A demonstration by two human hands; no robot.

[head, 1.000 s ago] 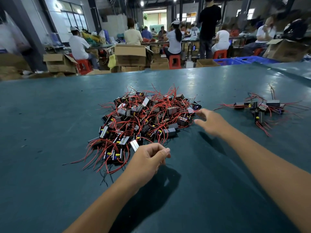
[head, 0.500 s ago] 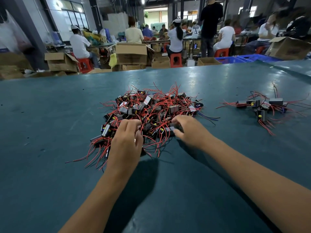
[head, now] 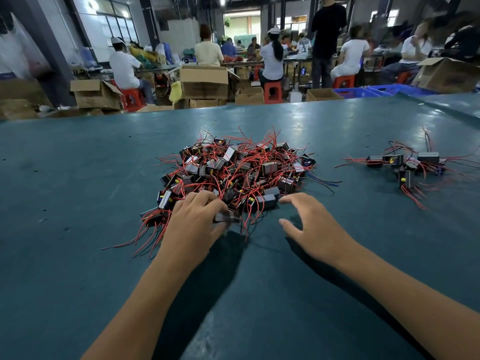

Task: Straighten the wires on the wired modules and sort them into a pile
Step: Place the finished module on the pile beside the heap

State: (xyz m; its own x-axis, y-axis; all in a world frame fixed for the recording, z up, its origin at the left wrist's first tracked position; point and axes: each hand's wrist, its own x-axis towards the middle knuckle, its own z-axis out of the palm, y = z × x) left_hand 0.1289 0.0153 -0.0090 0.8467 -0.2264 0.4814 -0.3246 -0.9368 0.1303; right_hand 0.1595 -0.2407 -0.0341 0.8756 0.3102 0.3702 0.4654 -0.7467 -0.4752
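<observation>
Early stage: big tangled heap (head: 233, 175) at 12 o'clock mostly unsorted; small sorted pile (head: 407, 165) at 2. Left hand (head: 192, 229) grips blurred module (head: 227, 218); right hand (head: 309, 224) fingers spread, empty.

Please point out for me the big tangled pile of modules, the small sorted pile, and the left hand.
big tangled pile (head: 233, 170), head view, on the middle of the heap.
small sorted pile (head: 407, 165), head view, on a module near its centre.
left hand (head: 193, 227), head view, on its back.
</observation>
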